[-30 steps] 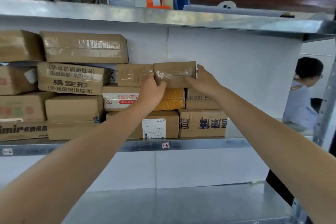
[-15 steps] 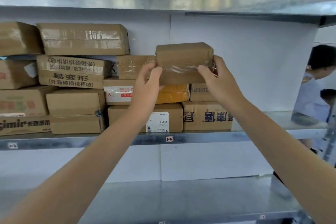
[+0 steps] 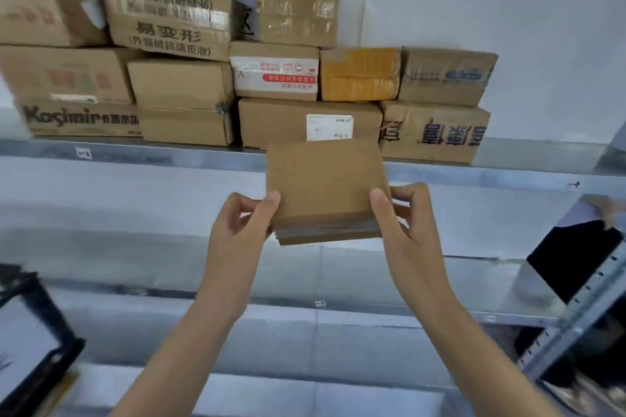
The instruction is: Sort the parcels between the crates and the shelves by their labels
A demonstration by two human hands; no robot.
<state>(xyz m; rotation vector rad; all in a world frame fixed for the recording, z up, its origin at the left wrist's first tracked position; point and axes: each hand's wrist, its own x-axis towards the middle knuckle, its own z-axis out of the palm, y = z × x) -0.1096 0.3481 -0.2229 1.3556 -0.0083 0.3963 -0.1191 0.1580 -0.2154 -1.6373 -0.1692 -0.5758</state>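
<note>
A small flat brown cardboard parcel (image 3: 323, 186) with clear tape along its near edge hangs in the air in front of the shelf, below the stacked boxes. My left hand (image 3: 242, 223) pinches its left side with thumb on top. My right hand (image 3: 404, 223) pinches its right side the same way. No label shows on the face turned to me. Behind it, several cardboard parcels are stacked on the metal shelf (image 3: 135, 154), among them a box with a white label (image 3: 310, 122) and an orange-taped parcel (image 3: 359, 73).
Two lower metal shelves (image 3: 338, 311) run below my hands. A dark crate edge (image 3: 37, 342) stands at the lower left. A perforated metal upright (image 3: 582, 311) and a dark opening sit at the right. White wall (image 3: 491, 27) lies right of the stack.
Both hands have lifted the small parcel off the top of the stack and brought it down and toward me. The view has tilted downward, and the top shelf is out of view.
</note>
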